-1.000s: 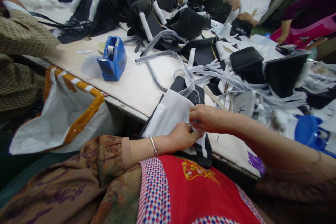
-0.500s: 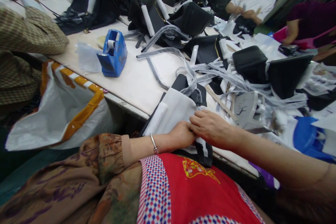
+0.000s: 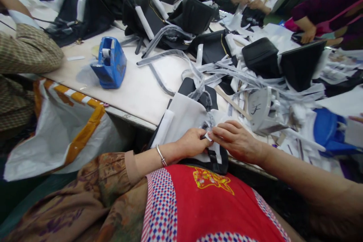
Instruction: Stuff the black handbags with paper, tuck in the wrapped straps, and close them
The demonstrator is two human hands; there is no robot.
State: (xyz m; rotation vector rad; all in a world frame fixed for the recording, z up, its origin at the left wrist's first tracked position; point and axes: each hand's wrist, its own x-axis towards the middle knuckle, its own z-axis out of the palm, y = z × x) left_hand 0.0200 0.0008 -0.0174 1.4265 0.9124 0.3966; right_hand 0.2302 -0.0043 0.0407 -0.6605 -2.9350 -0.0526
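A black bag [image 3: 185, 85] lies at the table's near edge, against my red apron, with a white sheet [image 3: 188, 111] over most of it. A plastic-wrapped strap [image 3: 198, 92] runs across the bag down to my hands. My left hand [image 3: 194, 143] is closed, and a small white piece [image 3: 208, 136] shows between its thumb and fingers. Opposite it, my right hand [image 3: 241, 141] has its fingers bent together, the tips at that same piece. What the right fingertips grip is hidden. A black strap with a buckle [image 3: 213, 159] hangs below the hands.
A blue tape dispenser [image 3: 110, 64] stands on the table [image 3: 141, 94] to the left. Black bags [image 3: 259, 58] and wrapped straps crowd the back. At right are a grey dispenser [image 3: 259, 107] and another blue one [image 3: 329, 130]. A white sack [image 3: 62, 121] hangs at left. Co-workers sit around.
My hands have drawn slightly apart, and a small white piece now shows between them. The right fingers have lifted off the left hand. The whole view has shifted a little.
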